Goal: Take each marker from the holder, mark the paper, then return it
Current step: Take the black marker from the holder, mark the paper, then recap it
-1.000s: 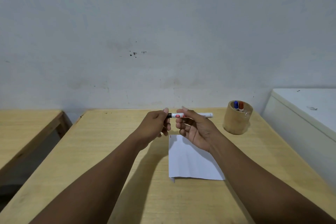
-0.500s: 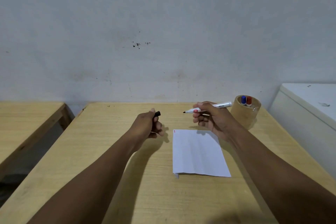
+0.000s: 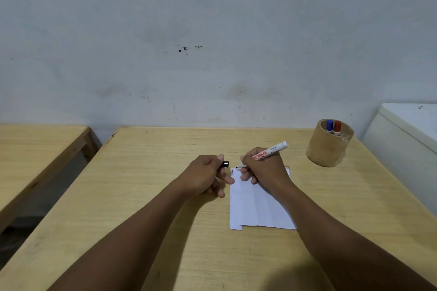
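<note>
My right hand (image 3: 263, 168) grips an uncapped white marker (image 3: 272, 150), its black tip down at the far left corner of the white paper (image 3: 255, 210), beside a small red mark (image 3: 232, 170). My left hand (image 3: 205, 176) rests at the paper's left edge with the black cap (image 3: 225, 164) pinched in its fingers. The round wooden holder (image 3: 327, 146) stands at the far right of the table, with a blue-capped marker (image 3: 329, 125) and a red-capped marker (image 3: 337, 126) upright inside.
The work sits on a light wooden table (image 3: 142, 196) against a grey wall. A second wooden table (image 3: 35, 149) is on the left across a gap. A white cabinet (image 3: 406, 134) stands close to the right of the holder.
The cap came off the marker into my left hand. My right hand turned the marker and lowered its tip to the paper's far left corner. My left hand moved in beside the sheet.
</note>
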The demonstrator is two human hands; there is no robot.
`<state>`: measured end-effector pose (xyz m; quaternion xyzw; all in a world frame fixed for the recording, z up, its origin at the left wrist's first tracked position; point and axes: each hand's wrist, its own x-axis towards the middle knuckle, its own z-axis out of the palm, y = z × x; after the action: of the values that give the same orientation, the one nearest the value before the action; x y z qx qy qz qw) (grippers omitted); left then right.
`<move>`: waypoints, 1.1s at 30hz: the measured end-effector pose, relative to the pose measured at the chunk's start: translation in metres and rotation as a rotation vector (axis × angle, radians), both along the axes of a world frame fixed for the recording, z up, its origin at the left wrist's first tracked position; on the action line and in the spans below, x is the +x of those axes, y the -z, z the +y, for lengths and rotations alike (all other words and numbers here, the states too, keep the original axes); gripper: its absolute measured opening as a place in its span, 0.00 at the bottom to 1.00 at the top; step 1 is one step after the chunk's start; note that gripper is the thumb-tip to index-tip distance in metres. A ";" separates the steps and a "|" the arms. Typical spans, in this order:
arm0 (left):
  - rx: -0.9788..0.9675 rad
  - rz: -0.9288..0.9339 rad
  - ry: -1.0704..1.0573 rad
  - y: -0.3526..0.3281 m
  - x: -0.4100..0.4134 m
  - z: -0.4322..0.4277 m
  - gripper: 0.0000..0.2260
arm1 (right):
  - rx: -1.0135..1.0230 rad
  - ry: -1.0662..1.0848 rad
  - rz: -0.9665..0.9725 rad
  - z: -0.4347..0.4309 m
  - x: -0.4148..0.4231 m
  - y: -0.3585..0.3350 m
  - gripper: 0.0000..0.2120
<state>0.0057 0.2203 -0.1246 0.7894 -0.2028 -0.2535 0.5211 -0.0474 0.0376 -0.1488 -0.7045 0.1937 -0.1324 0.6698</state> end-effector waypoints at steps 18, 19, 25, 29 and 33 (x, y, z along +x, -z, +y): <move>-0.010 0.003 -0.022 0.007 0.003 -0.004 0.20 | -0.082 -0.033 -0.013 0.000 0.001 0.008 0.07; -0.009 0.002 -0.022 0.007 0.003 -0.004 0.19 | -0.078 -0.046 -0.007 0.000 0.001 0.008 0.07; -0.014 0.021 -0.014 0.005 0.003 -0.003 0.19 | 0.110 0.025 -0.044 -0.002 -0.001 -0.006 0.03; -0.086 0.043 -0.031 -0.003 0.005 0.000 0.19 | 0.242 0.160 -0.042 -0.020 -0.006 -0.029 0.03; -0.161 0.018 -0.058 -0.025 0.012 -0.005 0.16 | 0.327 0.009 -0.112 -0.043 -0.020 -0.067 0.01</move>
<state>0.0175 0.2152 -0.0994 0.7480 -0.1949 -0.2286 0.5918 -0.0674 -0.0058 -0.0817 -0.5769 0.1784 -0.1411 0.7845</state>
